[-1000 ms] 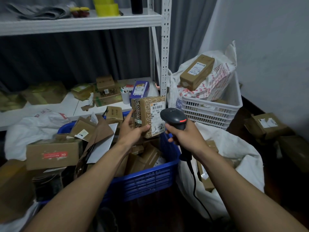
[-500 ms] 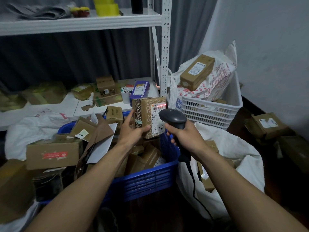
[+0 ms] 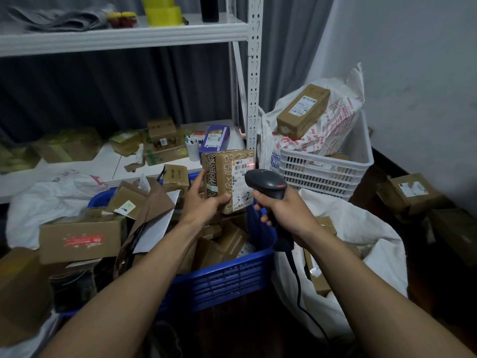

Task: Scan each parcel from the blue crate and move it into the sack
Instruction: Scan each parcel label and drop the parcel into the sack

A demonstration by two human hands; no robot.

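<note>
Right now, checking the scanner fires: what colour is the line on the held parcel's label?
A thin red line crosses the barcode label; head view shows it best.

The blue plastic crate point(image 3: 227, 280) sits left of the white woven sack point(image 3: 361, 223); the white slatted basket point(image 3: 322, 171) stands behind the sack.

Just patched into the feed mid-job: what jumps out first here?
Centre frame, the left hand holds up a taped brown parcel marked 3-2, while the right hand aims a black barcode scanner at its label. Below sits the overflowing blue crate, the white sack open to its right.
</note>
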